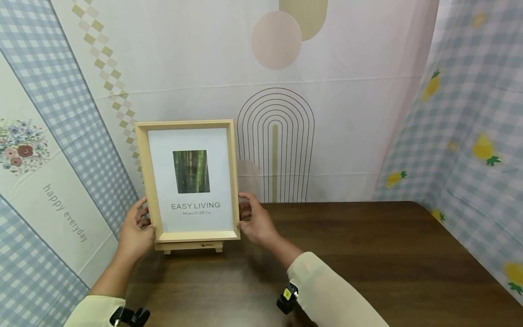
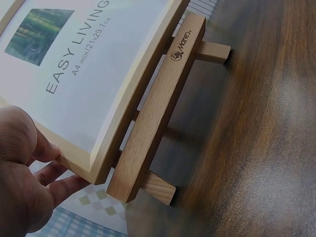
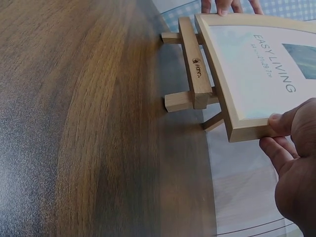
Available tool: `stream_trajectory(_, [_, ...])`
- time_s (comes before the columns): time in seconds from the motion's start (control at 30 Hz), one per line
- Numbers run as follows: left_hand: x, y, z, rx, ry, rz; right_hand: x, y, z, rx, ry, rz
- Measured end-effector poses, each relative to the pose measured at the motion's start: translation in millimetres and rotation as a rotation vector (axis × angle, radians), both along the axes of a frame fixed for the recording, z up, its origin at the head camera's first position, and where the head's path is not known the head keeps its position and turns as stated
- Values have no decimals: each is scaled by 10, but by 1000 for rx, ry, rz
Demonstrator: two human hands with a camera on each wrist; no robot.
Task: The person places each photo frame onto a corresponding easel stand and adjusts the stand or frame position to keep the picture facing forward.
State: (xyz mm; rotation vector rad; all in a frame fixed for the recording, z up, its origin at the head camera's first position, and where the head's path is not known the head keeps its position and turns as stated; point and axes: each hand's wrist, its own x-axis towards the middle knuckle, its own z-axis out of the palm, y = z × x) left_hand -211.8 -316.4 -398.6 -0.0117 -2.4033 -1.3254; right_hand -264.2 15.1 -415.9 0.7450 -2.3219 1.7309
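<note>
A light wood picture frame (image 1: 188, 235) stands upright, its white sheet printed "EASY LIVING" below a green bamboo picture. My left hand (image 1: 136, 229) grips its lower left side, thumb toward the front and fingers behind. At the lower right side, my right hand (image 1: 258, 222) holds it between thumb and fingers, as the right wrist view also shows. Directly below the frame is the ledge of a small wooden easel (image 2: 155, 111), with its feet on the table. Whether the frame's weight rests on that ledge I cannot tell. Most of the easel is hidden behind the frame.
The dark brown wooden table (image 1: 359, 254) extends to the right and toward me. A patterned white cloth (image 1: 351, 127) hangs behind it. Checked cloths hang on both sides, the right one (image 1: 461, 181) printed with pineapples. Dark wrist cameras sit on both sleeves.
</note>
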Motion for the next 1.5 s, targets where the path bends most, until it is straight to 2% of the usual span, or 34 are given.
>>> stream_trajectory(0.27, [9, -39, -1, -9, -12, 12, -4, -52, -6, 10, -14, -7])
stream_trajectory(0.7, [6, -27, 1, 6, -29, 16, -11, -67, -14, 26, 10, -10])
stream_trajectory(0.93, [11, -9, -2, 12, -12, 53, -34, -80, -29, 22, 11, 2])
stream_trajectory(1.5, [-33, -5, -57, 20, 19, 74, -56, -114, -85, 37, 1, -24])
